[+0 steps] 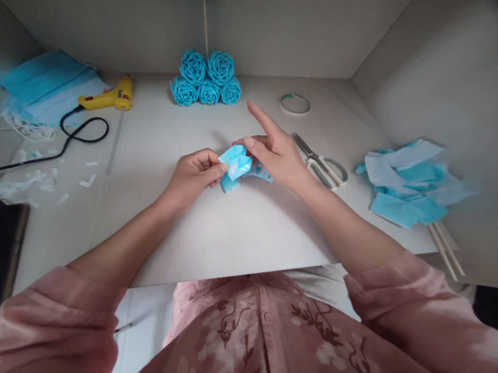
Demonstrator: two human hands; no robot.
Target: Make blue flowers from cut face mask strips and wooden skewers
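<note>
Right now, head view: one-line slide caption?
Both hands, left hand and right hand, pinch a folded blue fabric piece before five blue fabric roses, scissors alongside.

Bare tabletop (pixel 219 238) lies open nearer than the scissors (pixel 323 162); beyond them the tape roll (pixel 294 103), right of them mask scraps (pixel 412 184) (piled loosely) block passage.

A pale table (pixel 219 238) carries, at the back, five blue rolled rosettes (pixel 206 80) in a cluster. Left of them lie a yellow glue gun (pixel 107 98), its black cord (pixel 45 156), a stack of blue masks (pixel 48 87) and white scraps (pixel 39 182). A tape ring (pixel 294 103), scissors (pixel 322 162), blue cut pieces (pixel 412 181) and what look like wooden sticks (pixel 445 250) lie right.
</note>
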